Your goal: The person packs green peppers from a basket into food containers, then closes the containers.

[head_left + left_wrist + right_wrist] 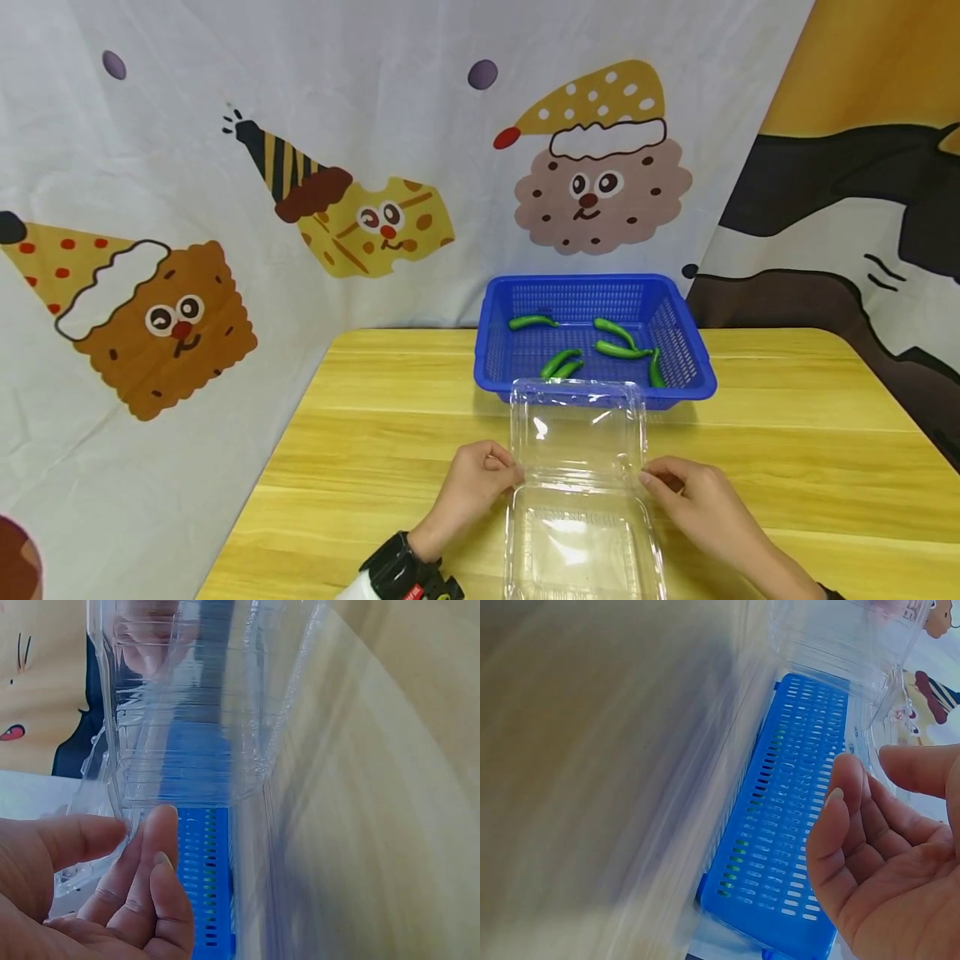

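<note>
White cloth hangs as a backdrop [420, 50] behind a pale wood-grain table [375, 417], printed with a square biscuit [172, 342], a cheese wedge [382, 221] and a round cookie [600, 200], all smiling in party hats; to the right the print turns orange, black and brown. From the head view, a person's two bare hands reach in from the near side, a black wrist strap [401, 567] on the left wrist. Both wrist views look low along the tabletop and show what the head view hides: the slotted outer wall of a basket, with bits of green visible through the slots. That blue plastic basket [705, 387] stands at the far side of the table, and on its floor lie six curved green chili peppers [618, 350], two of them side by side near the front. Nearer, between the hands, a clear plastic clamshell container [577, 485] is opened out, its far half overlapping the basket's near rim in the head view, wood grain showing through its near half. The left hand [474, 482] pinches its left edge by the hinge between thumb and forefinger; the right hand [697, 500] pinches the right edge opposite.
</note>
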`<state>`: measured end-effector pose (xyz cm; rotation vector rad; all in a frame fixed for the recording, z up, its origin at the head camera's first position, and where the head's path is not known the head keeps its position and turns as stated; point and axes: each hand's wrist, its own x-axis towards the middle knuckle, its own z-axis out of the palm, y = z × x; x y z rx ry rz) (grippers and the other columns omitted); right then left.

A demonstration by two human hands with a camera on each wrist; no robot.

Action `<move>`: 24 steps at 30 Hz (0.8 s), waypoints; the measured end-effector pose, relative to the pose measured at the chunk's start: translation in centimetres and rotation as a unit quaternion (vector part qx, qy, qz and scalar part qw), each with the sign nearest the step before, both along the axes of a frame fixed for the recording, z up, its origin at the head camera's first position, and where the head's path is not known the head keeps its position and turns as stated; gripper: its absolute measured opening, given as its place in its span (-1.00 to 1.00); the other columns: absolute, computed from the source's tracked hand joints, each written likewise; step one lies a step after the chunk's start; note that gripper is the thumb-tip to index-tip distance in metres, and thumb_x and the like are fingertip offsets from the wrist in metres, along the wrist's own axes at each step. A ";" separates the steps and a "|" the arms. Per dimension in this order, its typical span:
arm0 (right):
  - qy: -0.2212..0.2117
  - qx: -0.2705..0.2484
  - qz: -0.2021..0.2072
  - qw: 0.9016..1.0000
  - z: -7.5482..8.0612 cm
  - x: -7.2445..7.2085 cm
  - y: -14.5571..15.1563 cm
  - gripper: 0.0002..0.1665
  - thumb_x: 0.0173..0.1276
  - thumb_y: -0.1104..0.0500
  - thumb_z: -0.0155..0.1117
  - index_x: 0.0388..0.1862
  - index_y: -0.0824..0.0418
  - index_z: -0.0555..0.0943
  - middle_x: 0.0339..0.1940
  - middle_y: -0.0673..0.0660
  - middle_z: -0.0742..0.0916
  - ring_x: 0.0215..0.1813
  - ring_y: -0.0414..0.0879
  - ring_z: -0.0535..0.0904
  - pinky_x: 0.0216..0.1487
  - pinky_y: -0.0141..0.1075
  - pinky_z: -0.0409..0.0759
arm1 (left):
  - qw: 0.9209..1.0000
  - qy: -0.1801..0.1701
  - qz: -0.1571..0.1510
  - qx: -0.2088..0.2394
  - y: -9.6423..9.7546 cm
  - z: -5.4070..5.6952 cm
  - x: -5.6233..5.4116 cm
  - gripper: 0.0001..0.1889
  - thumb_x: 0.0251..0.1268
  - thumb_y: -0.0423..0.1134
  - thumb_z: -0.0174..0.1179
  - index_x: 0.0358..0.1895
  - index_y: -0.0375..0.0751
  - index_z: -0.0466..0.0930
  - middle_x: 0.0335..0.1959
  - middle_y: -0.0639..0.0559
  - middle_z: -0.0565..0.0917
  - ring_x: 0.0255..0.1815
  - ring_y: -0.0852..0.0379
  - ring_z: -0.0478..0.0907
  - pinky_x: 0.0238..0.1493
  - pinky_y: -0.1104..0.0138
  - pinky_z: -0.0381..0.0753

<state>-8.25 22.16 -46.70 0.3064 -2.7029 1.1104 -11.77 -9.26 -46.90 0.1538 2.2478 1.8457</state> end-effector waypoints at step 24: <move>0.052 0.013 0.022 0.998 -0.6 -2.7 -1.1 -0.93 0.44 0.24 0.43 -0.23 0.24 0.77 -0.41 -0.16 0.74 -0.41 -0.38 0.51 -0.37 -0.36 0.61 | 0.997 -0.040 0.031 0.062 -0.7 -0.3 -1.4 -0.84 0.23 -0.48 0.40 -0.25 -0.40 0.57 -0.37 -0.18 0.79 -0.54 0.12 0.66 -0.34 0.23 0.78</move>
